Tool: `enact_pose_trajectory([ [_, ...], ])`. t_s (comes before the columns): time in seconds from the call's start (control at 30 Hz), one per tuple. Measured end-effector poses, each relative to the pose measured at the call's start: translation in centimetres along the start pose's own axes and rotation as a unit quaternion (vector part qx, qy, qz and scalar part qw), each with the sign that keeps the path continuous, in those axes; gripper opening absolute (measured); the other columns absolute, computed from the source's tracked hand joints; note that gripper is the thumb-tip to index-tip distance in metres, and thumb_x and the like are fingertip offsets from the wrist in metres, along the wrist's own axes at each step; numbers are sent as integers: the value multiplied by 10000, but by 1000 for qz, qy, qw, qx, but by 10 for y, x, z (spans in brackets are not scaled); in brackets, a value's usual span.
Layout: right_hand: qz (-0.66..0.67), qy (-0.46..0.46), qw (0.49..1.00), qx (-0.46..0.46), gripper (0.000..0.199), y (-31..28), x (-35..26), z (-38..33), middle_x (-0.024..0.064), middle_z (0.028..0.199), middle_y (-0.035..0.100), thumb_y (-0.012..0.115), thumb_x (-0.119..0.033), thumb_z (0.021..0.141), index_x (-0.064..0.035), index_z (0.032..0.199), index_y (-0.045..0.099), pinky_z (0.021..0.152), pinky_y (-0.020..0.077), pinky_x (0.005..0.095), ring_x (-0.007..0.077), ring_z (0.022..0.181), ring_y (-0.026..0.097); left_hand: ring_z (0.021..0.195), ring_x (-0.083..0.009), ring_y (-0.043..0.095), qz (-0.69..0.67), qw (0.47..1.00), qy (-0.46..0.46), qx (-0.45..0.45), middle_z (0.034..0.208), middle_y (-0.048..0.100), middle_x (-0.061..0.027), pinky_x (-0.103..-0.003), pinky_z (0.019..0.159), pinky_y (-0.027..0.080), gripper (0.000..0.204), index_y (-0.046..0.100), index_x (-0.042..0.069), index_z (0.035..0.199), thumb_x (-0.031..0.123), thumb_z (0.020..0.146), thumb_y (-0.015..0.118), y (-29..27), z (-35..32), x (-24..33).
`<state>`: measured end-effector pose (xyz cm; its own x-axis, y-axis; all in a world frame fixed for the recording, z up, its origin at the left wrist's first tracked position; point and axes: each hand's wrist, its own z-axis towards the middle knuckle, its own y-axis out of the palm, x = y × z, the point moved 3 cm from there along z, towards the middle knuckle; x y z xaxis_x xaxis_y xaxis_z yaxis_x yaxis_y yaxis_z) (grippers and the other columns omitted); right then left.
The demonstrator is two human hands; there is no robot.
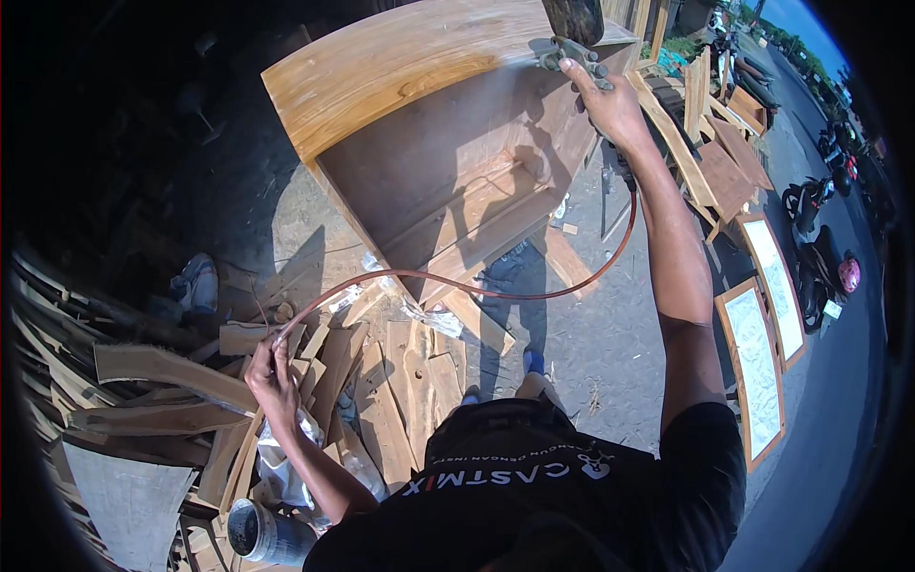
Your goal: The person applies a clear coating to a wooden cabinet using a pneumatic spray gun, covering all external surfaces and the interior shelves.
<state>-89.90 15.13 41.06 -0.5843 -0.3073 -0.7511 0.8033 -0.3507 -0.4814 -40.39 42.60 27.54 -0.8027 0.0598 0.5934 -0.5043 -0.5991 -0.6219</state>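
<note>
My right hand (612, 107) is closed around a spray gun (578, 65) with a dark cup on top, held over the far right of a wooden cabinet (400, 71). Pale mist spreads leftward from the gun's nozzle along the cabinet's upper board. The cabinet's hollow front faces me, with the shadow of my arm falling inside it. A reddish-brown air hose (534, 296) hangs from the gun and loops across to my left hand (273, 379), whose fingers pinch it at the lower left.
Loose planks (386, 400) lie heaped at the lower left beside a grey bucket (269, 536). Boards (710, 157) lean at the right, near two framed panels (753, 367). Motorbikes (808, 214) stand along the road. My feet (534, 377) are below the cabinet.
</note>
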Motion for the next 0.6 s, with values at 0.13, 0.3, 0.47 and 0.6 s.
enact_pose_trajectory([
  [0.13,8,9,1000,20,649,-25,58,48,42,641,618,675,-660,878,-15,813,704,622,462,304,129,636,593,698,-169,527,39,998,-47,-28,789,630,-113,-322,655,452,179,696,-19,1061,130,1010,611,25,-2,17],
  [0.3,-27,29,998,46,677,-64,151,126,65,660,646,676,-669,870,6,833,713,648,497,315,149,651,635,684,-138,526,9,999,-38,-22,747,638,-101,-328,635,457,206,706,-23,1092,143,1015,610,72,6,47],
  [0.47,-56,31,996,59,759,-102,211,184,93,689,670,655,-732,837,24,857,725,715,523,344,194,700,664,724,-103,524,-11,993,-83,-88,781,651,-65,-299,659,455,234,705,-36,1068,171,1030,605,112,18,75],
  [0.6,-101,36,990,93,754,-132,259,231,101,708,687,643,-746,832,3,845,728,734,521,344,209,726,678,716,-91,491,0,989,-80,-126,772,621,-30,-284,632,417,263,705,-36,1059,201,1040,594,138,21,89],
])
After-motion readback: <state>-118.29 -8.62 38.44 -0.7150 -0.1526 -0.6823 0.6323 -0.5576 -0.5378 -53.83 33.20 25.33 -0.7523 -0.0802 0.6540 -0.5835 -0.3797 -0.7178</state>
